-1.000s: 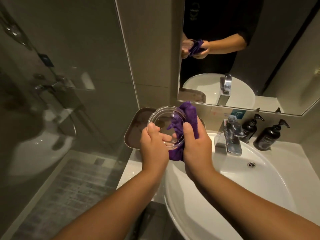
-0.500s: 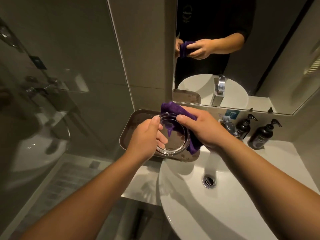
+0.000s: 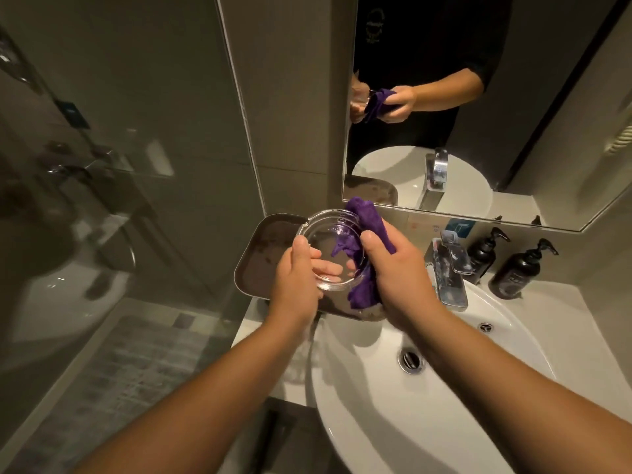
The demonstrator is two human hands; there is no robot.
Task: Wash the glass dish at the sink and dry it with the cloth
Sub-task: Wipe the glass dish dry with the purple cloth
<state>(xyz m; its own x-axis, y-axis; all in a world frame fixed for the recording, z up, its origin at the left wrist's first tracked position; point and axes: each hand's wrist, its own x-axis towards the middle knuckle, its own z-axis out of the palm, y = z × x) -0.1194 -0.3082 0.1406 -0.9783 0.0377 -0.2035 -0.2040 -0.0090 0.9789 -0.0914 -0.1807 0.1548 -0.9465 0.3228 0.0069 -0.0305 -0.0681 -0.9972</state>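
Left hand (image 3: pixel 297 278) grips tilted glass dish (image 3: pixel 333 249); right hand (image 3: pixel 402 273) presses purple cloth (image 3: pixel 367 234) inside.

The tray (image 3: pixel 260 254) sits left of the sink (image 3: pixel 410 422). The tap (image 3: pixel 448 268) stands behind the sink. Two bottles (image 3: pixel 513 268) stand right of the tap.

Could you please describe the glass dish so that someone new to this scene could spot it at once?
Start at the white sink and look to its far left rim, above the dark tray. The glass dish is held between both hands, round and clear, unlike the purple cloth draped over its right edge.
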